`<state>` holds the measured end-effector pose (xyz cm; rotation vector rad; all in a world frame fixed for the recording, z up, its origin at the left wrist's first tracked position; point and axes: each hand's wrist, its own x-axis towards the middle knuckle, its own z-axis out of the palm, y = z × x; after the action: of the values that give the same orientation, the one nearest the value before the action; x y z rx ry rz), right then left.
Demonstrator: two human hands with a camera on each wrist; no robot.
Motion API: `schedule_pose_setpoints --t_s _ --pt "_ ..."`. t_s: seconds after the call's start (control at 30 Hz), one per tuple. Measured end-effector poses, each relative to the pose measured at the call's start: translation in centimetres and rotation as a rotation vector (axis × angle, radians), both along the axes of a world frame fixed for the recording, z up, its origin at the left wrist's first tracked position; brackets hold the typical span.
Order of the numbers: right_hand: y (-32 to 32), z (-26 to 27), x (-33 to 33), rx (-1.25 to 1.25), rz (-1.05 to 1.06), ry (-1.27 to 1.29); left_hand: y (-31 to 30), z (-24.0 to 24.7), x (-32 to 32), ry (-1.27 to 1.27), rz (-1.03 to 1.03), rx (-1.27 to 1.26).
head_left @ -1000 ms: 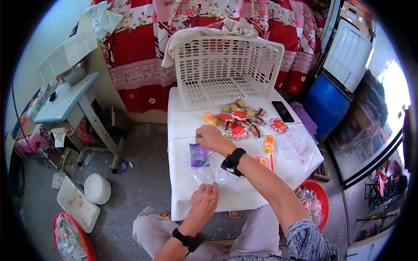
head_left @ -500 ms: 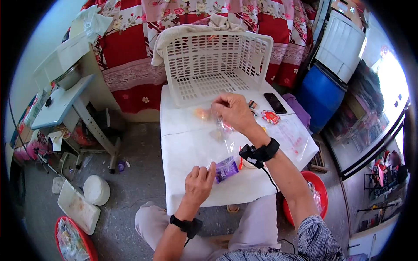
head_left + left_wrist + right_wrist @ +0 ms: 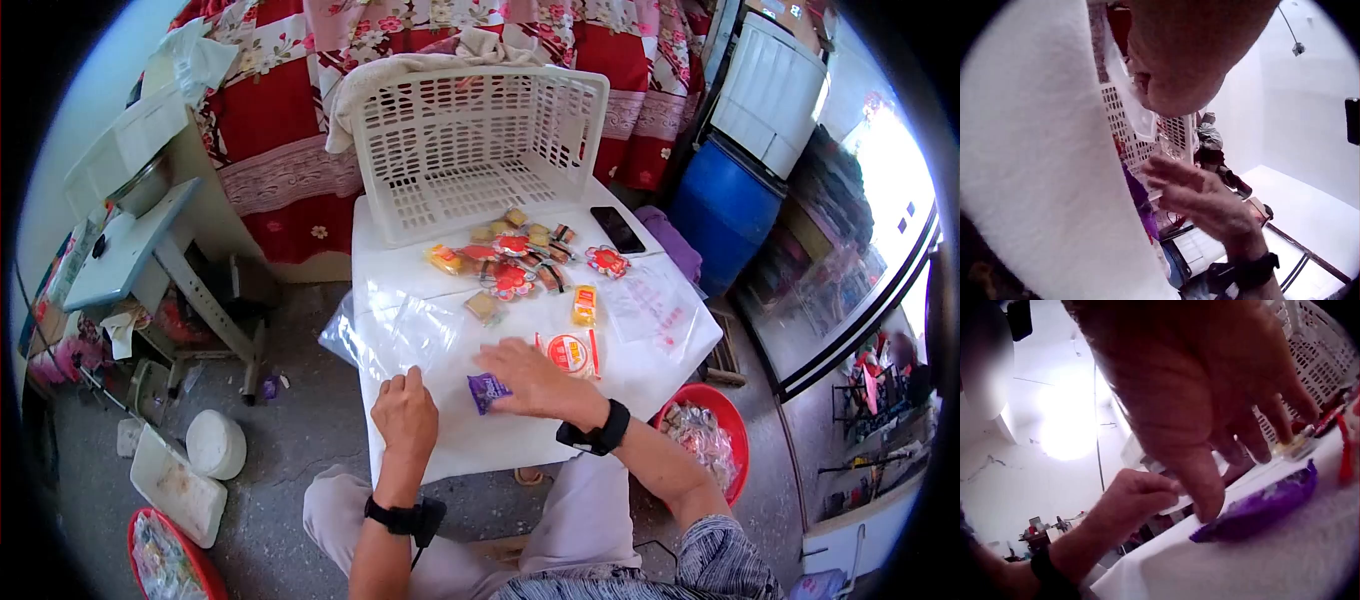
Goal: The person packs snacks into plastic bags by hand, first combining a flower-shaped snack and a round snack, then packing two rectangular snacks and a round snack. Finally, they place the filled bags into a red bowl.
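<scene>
the two hands are apart: the left hand (image 3: 405,415) pinches a clear plastic bag (image 3: 412,328) at left of centre, while the right hand (image 3: 538,382), fingers extended, lies over part of the purple packet (image 3: 484,393) near mid-frame. the white bench (image 3: 460,450) carries small wrapped packets (image 3: 513,282) and, toward the top, a white slatted crate (image 3: 470,190). red floral cloth (image 3: 265,112) hangs behind; a blue barrel (image 3: 720,215) stands upper right, and a red basin (image 3: 741,440) sits lower right on the grey floor (image 3: 310,400).
</scene>
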<state>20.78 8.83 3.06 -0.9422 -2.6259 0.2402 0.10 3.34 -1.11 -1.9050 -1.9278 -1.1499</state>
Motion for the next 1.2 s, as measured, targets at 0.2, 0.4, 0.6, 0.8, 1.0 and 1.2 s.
schedule_pose_setpoints --t_s 0.2,0.4,0.6,0.8,1.0,1.2 --pt "-1.2 -1.3 -0.5 -0.041 -0.003 -0.131 -1.2 -0.4 0.2 -0.009 -0.061 -0.085" --pt "-2.2 0.9 2.1 -0.010 -0.124 0.159 -1.5 -1.4 0.3 0.017 -0.097 -0.133" --pt "1.1 3.3 13.6 0.241 -0.888 0.259 -2.3 -1.3 0.9 0.010 -0.156 -0.140" --pt "2.6 -2.6 22.0 0.238 -0.900 -0.057 -2.0 -1.4 0.9 0.019 -0.155 -0.120" --pt "3.6 0.1 17.9 0.274 -0.809 0.055 -1.9 -1.7 1.4 0.016 -0.166 -0.105" --pt "0.9 1.5 7.6 0.255 -0.291 0.043 -1.8 -1.7 1.3 0.031 -0.174 -0.123"
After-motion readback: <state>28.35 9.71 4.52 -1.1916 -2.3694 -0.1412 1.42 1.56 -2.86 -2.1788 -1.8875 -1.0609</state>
